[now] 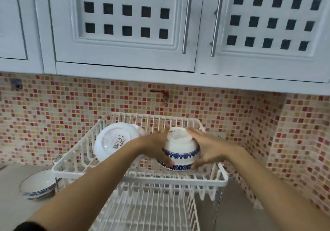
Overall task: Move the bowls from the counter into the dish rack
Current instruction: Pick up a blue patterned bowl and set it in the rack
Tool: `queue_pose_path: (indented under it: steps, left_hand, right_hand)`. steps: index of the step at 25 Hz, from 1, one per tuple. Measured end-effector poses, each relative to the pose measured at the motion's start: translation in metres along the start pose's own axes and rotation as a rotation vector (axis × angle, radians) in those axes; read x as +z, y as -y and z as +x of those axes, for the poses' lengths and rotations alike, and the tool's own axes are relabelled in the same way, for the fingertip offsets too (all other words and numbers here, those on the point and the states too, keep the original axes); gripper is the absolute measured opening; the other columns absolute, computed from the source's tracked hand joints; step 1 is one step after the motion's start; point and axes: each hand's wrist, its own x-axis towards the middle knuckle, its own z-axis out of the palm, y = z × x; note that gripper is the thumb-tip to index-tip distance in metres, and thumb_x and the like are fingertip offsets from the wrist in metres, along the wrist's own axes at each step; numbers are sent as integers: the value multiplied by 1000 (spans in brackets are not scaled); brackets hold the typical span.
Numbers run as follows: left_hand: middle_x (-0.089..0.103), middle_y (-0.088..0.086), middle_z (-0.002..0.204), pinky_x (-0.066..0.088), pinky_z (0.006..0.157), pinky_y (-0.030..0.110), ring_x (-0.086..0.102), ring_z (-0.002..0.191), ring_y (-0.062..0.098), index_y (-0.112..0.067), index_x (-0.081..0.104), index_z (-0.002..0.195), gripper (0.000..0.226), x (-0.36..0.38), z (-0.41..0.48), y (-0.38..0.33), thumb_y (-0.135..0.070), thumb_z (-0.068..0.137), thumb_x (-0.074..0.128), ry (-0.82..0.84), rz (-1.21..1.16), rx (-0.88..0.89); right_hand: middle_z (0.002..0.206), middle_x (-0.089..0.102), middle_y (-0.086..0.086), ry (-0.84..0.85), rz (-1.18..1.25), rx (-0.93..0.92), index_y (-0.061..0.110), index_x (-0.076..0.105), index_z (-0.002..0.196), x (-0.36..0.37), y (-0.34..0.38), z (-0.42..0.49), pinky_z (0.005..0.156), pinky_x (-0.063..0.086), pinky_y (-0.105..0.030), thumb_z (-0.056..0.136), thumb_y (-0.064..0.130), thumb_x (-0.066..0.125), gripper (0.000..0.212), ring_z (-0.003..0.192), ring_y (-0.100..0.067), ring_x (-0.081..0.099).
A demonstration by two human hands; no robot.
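A stack of upside-down white bowls with blue flower bands (pixel 180 146) is in the upper tier of the white wire dish rack (pixel 178 180). My left hand (pixel 157 148) grips the stack's left side and my right hand (pixel 205 146) grips its right side and top. Whether the stack rests on the wires I cannot tell. A white dish with a sticker on its underside (pixel 114 141) leans on edge in the rack's left part. Another blue-patterned bowl (pixel 38 184) sits upright on the counter, left of the rack.
The rack's lower tier (pixel 148 211) stretches toward me, with nothing in the part I can see. Pale cabinets with metal handles (pixel 186 19) hang above. Red and yellow mosaic tile (pixel 267 123) covers the wall behind and to the right. The grey counter (pixel 237 211) runs right of the rack.
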Motion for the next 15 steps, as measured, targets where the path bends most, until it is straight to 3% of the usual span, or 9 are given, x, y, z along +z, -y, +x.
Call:
queue_pose_path:
  steps: [6, 11, 13, 15]
  left_hand:
    - [27, 12, 156, 35, 111, 36, 38, 137, 29, -14, -15, 151, 127, 15, 10, 1, -50, 70, 76, 72, 86, -62]
    - [-10, 6, 162, 23, 118, 35, 14, 149, 27, -13, -7, 153, 112, 21, 9, 2, -38, 78, 72, -7, 131, -41]
    - [-8, 4, 162, 22, 118, 34, 12, 149, 26, -12, -1, 153, 100, 22, 9, -1, -30, 83, 68, -75, 143, -23]
    - [5, 6, 162, 24, 117, 36, 18, 147, 26, -12, 9, 153, 89, 22, 9, -3, -28, 86, 65, -124, 155, -9]
  right_hand:
    - [160, 11, 0, 95, -154, 23, 20, -9, 151, 6, -2, 14, 115, 30, -38, 52, 61, 80, 138, 141, -21, 27]
    - [160, 13, -2, 94, -157, 33, 16, -3, 151, 6, 4, 18, 114, 31, -35, 61, 57, 77, 127, 141, -22, 29]
    - [158, 21, -5, 87, -153, 59, 16, 2, 151, 7, 5, 27, 111, 36, -37, 63, 60, 75, 123, 137, -24, 35]
    - [156, 25, -5, 80, -135, 83, 15, 2, 151, 8, 6, 34, 109, 38, -39, 63, 61, 75, 123, 135, -24, 37]
